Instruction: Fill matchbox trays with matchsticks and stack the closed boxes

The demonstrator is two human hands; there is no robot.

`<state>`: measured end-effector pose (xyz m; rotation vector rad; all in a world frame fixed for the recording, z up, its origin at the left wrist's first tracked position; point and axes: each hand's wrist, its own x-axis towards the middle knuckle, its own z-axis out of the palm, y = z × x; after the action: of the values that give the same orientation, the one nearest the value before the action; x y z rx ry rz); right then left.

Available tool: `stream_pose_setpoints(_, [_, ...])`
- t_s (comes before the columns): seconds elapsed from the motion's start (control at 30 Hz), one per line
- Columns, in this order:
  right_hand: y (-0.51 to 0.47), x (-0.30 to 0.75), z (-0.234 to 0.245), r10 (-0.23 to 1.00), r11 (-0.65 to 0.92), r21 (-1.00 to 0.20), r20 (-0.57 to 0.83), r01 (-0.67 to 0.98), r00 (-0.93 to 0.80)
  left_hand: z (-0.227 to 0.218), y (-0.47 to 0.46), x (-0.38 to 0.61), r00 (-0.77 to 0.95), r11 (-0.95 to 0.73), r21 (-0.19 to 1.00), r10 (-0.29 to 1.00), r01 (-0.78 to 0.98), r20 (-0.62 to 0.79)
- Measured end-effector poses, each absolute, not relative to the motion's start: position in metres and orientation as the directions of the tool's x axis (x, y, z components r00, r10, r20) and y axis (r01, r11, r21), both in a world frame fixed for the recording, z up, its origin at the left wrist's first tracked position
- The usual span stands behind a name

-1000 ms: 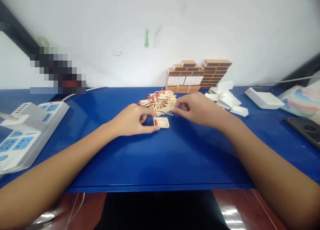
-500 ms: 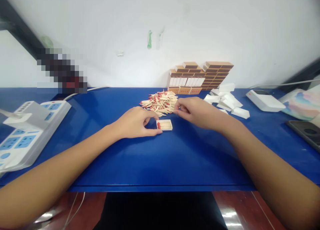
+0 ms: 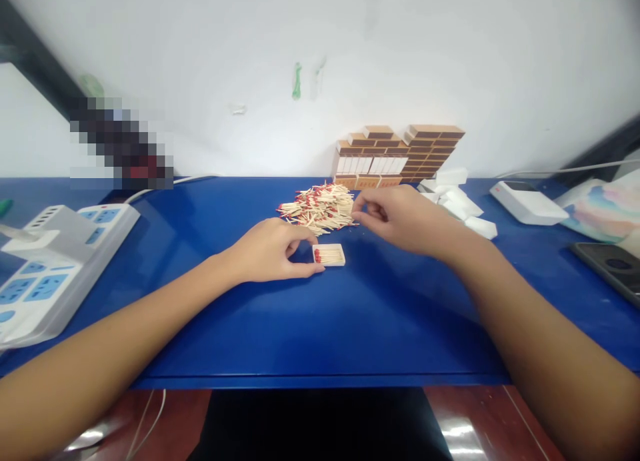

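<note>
Between the thumb and fingers of my left hand [image 3: 273,251] is the left end of a small white matchbox tray [image 3: 339,263], flat on the blue table. Inside the tray lies a layer of red-headed matches [image 3: 327,255], heads to the left. Just behind it is a loose heap of matches [image 3: 320,207]. My right hand [image 3: 393,214] is at the heap's right edge with thumb and fingertips drawn together. Whether a match is between those fingertips is too small to make out.
Brown matchboxes [image 3: 433,154] are stacked against the wall, behind several loose white trays [image 3: 457,204]. On the right are a white device [image 3: 530,204] and a dark phone [image 3: 607,264]. A white power strip [image 3: 60,284] lies on the left of the blue table [image 3: 300,334].
My right hand has shifted slightly up at the heap's right edge, its fingers still together. My left hand keeps its hold on the tray. The whole view has tilted a little.
</note>
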<state>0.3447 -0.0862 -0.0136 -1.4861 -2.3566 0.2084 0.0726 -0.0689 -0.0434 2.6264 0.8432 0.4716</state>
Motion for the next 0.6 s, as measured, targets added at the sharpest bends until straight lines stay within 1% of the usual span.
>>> stream_pose_setpoints(0.07, [-0.082,0.348,-0.015,0.895,0.445,-0.279,0.174,0.851,-0.411,-0.043,-0.070,0.073,0.769,-0.766,0.422,0.603,0.484,0.213])
stream_pose_setpoints(0.2, [-0.077,0.347,-0.024,0.880,0.475,-0.293,0.149,0.830,-0.451,-0.042,-0.070,0.073,0.758,-0.766,0.421,0.609,0.486,0.232])
stream_pose_setpoints(0.37, [-0.070,0.356,-0.027,0.907,0.422,-0.289,0.133,0.859,-0.400,-0.042,-0.069,0.072,0.778,-0.774,0.417,0.592,0.477,0.209])
stream_pose_setpoints(0.5, [-0.064,0.364,-0.028,0.920,0.389,-0.299,0.084,0.872,-0.382,-0.040,-0.070,0.072,0.730,-0.751,0.469,0.625,0.465,0.277])
stream_pose_setpoints(0.6, [-0.062,0.366,-0.031,0.917,0.393,-0.308,0.061,0.866,-0.395,-0.041,-0.069,0.072,0.734,-0.739,0.466,0.635,0.487,0.240])
